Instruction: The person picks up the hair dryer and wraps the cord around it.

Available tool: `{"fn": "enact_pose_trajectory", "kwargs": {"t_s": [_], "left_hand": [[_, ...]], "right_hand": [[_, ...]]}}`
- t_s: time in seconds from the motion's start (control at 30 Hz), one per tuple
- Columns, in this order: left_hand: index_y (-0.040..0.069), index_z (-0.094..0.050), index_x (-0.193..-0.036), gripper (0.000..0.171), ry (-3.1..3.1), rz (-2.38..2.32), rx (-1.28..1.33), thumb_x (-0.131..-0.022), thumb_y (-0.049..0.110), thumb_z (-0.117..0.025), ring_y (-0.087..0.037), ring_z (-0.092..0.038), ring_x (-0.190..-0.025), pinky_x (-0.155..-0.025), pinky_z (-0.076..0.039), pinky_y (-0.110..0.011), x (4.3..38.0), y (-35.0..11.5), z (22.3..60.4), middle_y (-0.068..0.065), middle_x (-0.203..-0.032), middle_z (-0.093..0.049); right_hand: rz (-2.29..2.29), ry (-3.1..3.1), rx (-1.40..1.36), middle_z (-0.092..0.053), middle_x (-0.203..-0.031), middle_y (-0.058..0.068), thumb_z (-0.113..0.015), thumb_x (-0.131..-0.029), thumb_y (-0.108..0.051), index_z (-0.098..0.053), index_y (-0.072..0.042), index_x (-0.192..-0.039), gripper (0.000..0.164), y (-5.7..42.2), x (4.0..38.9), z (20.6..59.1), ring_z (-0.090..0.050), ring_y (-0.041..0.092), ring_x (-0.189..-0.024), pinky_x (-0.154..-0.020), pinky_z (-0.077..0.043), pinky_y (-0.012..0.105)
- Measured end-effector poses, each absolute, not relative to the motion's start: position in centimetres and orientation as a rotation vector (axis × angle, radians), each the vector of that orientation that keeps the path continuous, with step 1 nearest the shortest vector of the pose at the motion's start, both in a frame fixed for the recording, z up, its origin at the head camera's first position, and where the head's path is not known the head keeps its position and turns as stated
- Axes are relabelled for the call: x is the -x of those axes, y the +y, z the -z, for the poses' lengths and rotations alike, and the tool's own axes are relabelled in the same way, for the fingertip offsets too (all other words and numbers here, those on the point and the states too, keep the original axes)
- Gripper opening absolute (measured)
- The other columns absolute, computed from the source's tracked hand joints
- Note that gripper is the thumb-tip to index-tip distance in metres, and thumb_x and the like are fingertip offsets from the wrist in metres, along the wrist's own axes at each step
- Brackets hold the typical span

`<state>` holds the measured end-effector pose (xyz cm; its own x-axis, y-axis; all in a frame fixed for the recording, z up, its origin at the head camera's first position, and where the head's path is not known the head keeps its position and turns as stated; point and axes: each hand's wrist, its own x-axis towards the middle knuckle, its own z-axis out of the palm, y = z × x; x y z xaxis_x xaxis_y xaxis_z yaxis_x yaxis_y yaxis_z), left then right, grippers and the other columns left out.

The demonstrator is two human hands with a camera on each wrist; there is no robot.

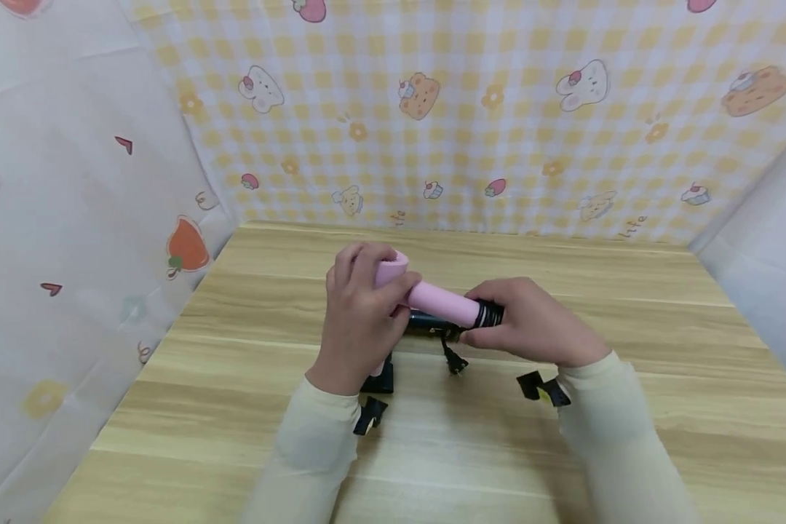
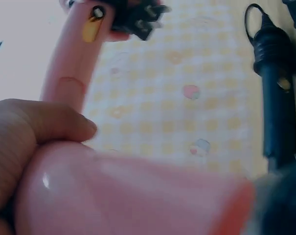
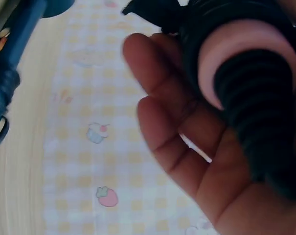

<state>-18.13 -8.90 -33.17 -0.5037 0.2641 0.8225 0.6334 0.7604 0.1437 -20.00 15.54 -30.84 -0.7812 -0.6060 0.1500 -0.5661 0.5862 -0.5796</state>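
Observation:
A pink hair dryer [image 1: 442, 302] is held by both hands above the table. My left hand [image 1: 360, 313] grips its barrel, the thumb lying where the handle begins. At the other end, my right hand [image 1: 530, 320] holds the handle's foot, around which black cord [image 1: 489, 314] is wound. In the right wrist view, the ribbed cord sleeve [image 3: 258, 107] lies over the palm, with fingers curved behind the coil. A black two-pin plug [image 1: 455, 362] dangles near that end. Behind the pink handle lies a dark blue hair dryer [image 1: 429, 322], partly hidden by my left hand.
The wooden table [image 1: 661, 320] carries the dark dryer, whose black nozzle [image 1: 381, 380] shows beside my left wrist. A yellow checked cloth [image 1: 465, 145] hangs along the back edge, with a white printed cloth [image 1: 105, 218] at the left. Black straps sit at both cuffs.

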Motion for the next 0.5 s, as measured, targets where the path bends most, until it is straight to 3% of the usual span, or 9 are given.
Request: {"fn": "enact_pose_trajectory", "kwargs": {"t_s": [0.27, 0.5], "left_hand": [[0.019, -0.078, -0.099, 0.028, -2.311, 0.639, 0.703, -0.073, 0.008, -0.075, -0.031, -0.043, -0.114, -0.081, -0.040, -0.046, 22.2, -8.2, 32.6, -0.011, -0.119, -0.057], [0.022, -0.077, -0.110, 0.036, -2.679, 0.586, 0.614, -0.073, 0.021, -0.081, -0.027, -0.039, -0.122, -0.091, -0.041, -0.043, 27.3, -7.0, 31.3, -0.005, -0.130, -0.051]], "right_hand": [[0.882, 2.656, 0.926, -0.062, -0.097, -0.001, -0.078, -0.084, -0.025, -0.074, -0.019, -0.099, 0.017, 17.3, 24.7, 30.0, -0.053, 0.019, -0.083, -0.071, -0.045, 0.036], [1.049, 2.609, 0.711, -0.067, -0.109, 0.008, -0.075, -0.088, -0.024, -0.062, -0.014, -0.129, 0.044, 18.5, 29.0, 31.2, -0.060, 0.024, -0.086, -0.072, -0.049, 0.038]]}}
